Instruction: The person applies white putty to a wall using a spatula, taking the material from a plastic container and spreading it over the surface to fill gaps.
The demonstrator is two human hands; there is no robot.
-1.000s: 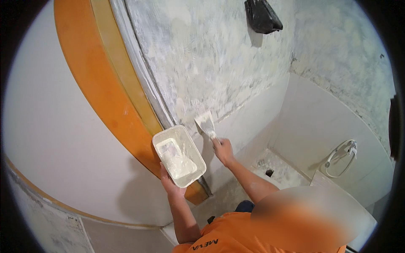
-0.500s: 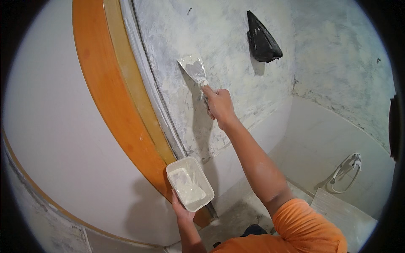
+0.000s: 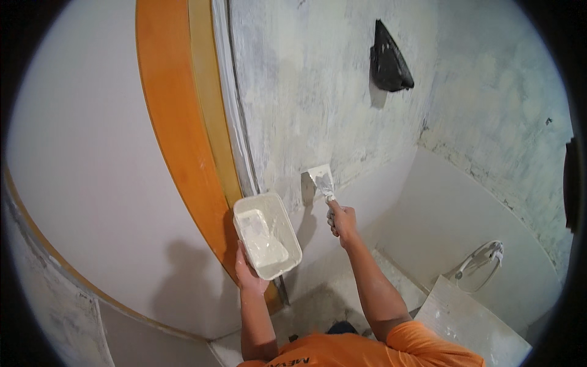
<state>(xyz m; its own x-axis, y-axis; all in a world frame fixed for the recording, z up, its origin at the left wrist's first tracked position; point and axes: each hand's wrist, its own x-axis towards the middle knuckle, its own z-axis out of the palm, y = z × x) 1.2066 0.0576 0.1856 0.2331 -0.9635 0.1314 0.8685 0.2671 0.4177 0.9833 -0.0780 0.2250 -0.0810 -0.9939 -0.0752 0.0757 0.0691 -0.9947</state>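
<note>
My right hand (image 3: 342, 221) is closed round the handle of a putty knife (image 3: 323, 178). Off-white filler coats its wide blade, which is by the lower part of the patchy plastered wall (image 3: 306, 98), just above the smooth pale panels; whether it touches the wall I cannot tell. My left hand (image 3: 249, 272) grips a cream rectangular tub (image 3: 293, 244) from its left side and below, tilted so its inside shows. Wet filler (image 3: 260, 238) lies on the bottom and smears the tub's walls.
An orange-brown wooden door frame (image 3: 174, 110) runs down beside a white door panel (image 3: 92, 140). Black plastic (image 3: 391, 64) covers something on the wall. A white hose (image 3: 480, 263) hangs at the lower right, above a pale board (image 3: 471, 312).
My right hand has brought the putty knife down the wall and nearer to me. The tub in my left hand sits slightly higher in view, and the whole view has shifted a little.
</note>
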